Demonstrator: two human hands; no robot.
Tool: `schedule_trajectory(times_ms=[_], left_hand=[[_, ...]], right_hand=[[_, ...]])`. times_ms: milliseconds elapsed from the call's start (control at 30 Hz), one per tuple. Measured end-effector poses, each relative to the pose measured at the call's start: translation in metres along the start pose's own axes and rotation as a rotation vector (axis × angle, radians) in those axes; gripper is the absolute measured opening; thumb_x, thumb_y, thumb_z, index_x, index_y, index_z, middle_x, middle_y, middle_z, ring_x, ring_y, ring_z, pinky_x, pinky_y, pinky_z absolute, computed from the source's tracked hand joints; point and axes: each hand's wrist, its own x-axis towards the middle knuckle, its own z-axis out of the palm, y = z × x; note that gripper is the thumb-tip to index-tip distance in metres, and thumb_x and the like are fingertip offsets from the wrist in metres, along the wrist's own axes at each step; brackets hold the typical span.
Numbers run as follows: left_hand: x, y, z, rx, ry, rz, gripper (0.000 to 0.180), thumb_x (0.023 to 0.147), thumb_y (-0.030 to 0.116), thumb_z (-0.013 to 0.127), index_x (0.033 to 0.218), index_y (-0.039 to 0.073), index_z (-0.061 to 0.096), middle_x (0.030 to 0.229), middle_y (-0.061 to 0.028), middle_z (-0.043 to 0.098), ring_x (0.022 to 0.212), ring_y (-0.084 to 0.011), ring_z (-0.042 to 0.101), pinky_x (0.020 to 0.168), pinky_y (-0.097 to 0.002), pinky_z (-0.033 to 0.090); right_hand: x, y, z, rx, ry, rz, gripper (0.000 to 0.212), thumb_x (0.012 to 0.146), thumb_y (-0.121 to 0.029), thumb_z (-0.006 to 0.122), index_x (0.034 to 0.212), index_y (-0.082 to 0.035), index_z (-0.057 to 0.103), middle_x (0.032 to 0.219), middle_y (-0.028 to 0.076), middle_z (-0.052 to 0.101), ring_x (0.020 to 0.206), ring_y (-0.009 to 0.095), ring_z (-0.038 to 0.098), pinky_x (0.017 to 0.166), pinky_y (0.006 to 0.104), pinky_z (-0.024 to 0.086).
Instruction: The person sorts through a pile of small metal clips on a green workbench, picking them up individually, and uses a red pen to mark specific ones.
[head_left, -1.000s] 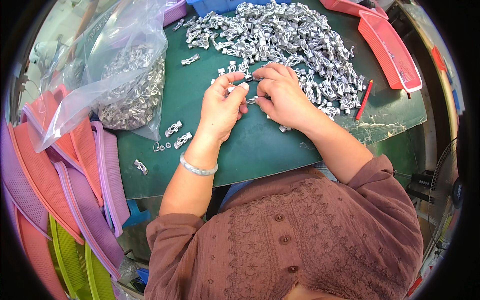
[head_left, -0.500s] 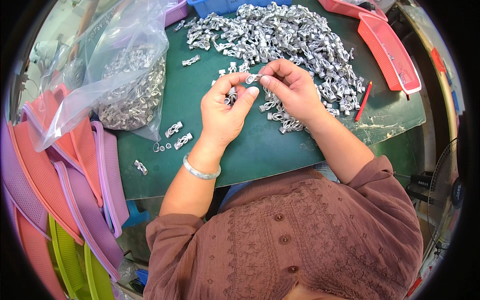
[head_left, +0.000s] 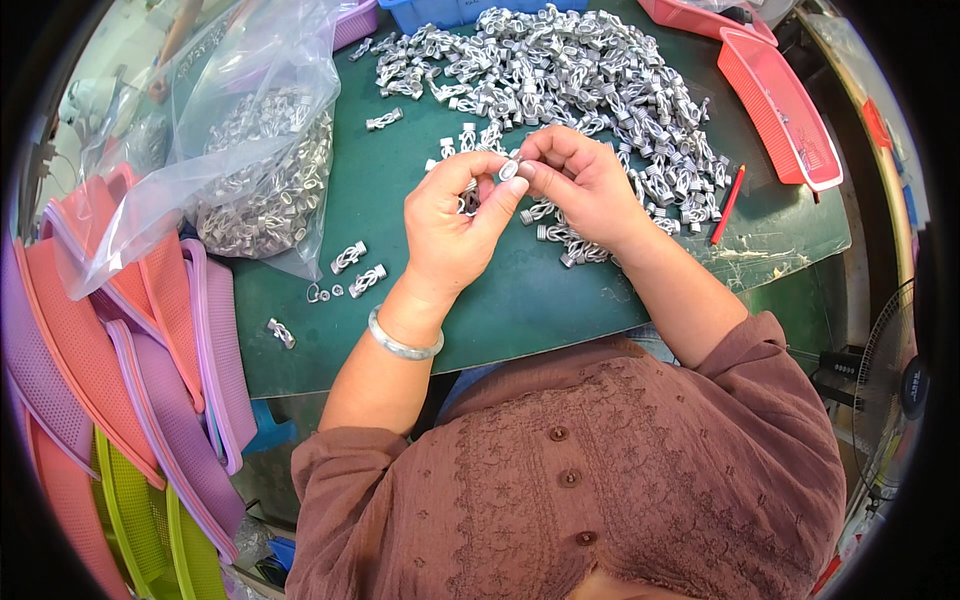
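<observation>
Between both hands is a small silver-grey metal part [head_left: 509, 170] with an oval loop at its end. My left hand [head_left: 448, 225] pinches it between thumb and forefinger. From the other side, the fingertips of my right hand [head_left: 585, 190] are closed on the same part, and its far end is hidden by them. Beyond the hands spreads a large heap of similar grey looped parts [head_left: 560, 65], reaching down beside my right hand. A few loose ones [head_left: 348, 257] lie left of my left wrist, with some small rings [head_left: 318, 293] by them.
A clear plastic bag [head_left: 262, 185] full of similar parts stands on the green table [head_left: 520, 300] at left. Stacked mesh baskets [head_left: 165, 400] crowd the left edge. A red pencil [head_left: 729, 205], a pink basket [head_left: 785, 130], a blue bin [head_left: 480, 14] and a fan [head_left: 890, 390] surround the right and far sides.
The held part has turned, so its oval loop now faces up more. My fingers have shifted slightly down and closer together around it.
</observation>
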Motion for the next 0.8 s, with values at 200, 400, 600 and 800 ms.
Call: schedule_trajectory(times_ms=[200, 400, 600, 800], left_hand=[[0.001, -0.004, -0.003, -0.096, 0.061, -0.324, 0.012, 0.083, 0.015, 0.058, 0.082, 0.003, 0.058, 0.061, 0.0029, 0.052, 0.053, -0.0037, 0.047, 0.046, -0.0172, 0.036], [0.004, -0.003, -0.004, -0.207, -0.008, -0.548, 0.017, 0.085, 0.019, 0.054, 0.077, 0.005, 0.058, 0.059, 0.0023, 0.051, 0.051, -0.0050, 0.046, 0.045, -0.0191, 0.036], [0.003, -0.004, -0.004, -0.233, -0.062, -0.584, 0.018, 0.088, 0.022, 0.050, 0.078, 0.008, 0.057, 0.060, 0.0033, 0.051, 0.051, -0.0046, 0.046, 0.045, -0.0172, 0.033], [0.004, -0.004, -0.004, -0.234, -0.047, -0.577, 0.018, 0.088, 0.023, 0.051, 0.079, 0.008, 0.056, 0.062, 0.0032, 0.052, 0.052, -0.0044, 0.046, 0.045, -0.0169, 0.033]], right_hand=[[0.000, -0.009, -0.004, 0.329, -0.109, 0.147, 0.017, 0.085, -0.011, 0.054, 0.099, -0.002, 0.050, 0.081, 0.007, 0.060, 0.070, 0.012, 0.059, 0.064, 0.0241, 0.049], [-0.002, -0.012, -0.006, 0.434, -0.175, 0.145, 0.019, 0.088, -0.016, 0.050, 0.102, -0.002, 0.049, 0.082, 0.005, 0.060, 0.076, 0.016, 0.062, 0.064, 0.0262, 0.050], [-0.003, -0.012, -0.003, 0.434, -0.138, 0.142, 0.021, 0.087, -0.016, 0.051, 0.101, 0.000, 0.051, 0.081, 0.012, 0.062, 0.067, 0.014, 0.059, 0.065, 0.0254, 0.049], [-0.002, -0.012, -0.004, 0.422, -0.151, 0.142, 0.020, 0.088, -0.015, 0.050, 0.101, -0.001, 0.050, 0.082, 0.010, 0.061, 0.070, 0.015, 0.059, 0.065, 0.0259, 0.049]])
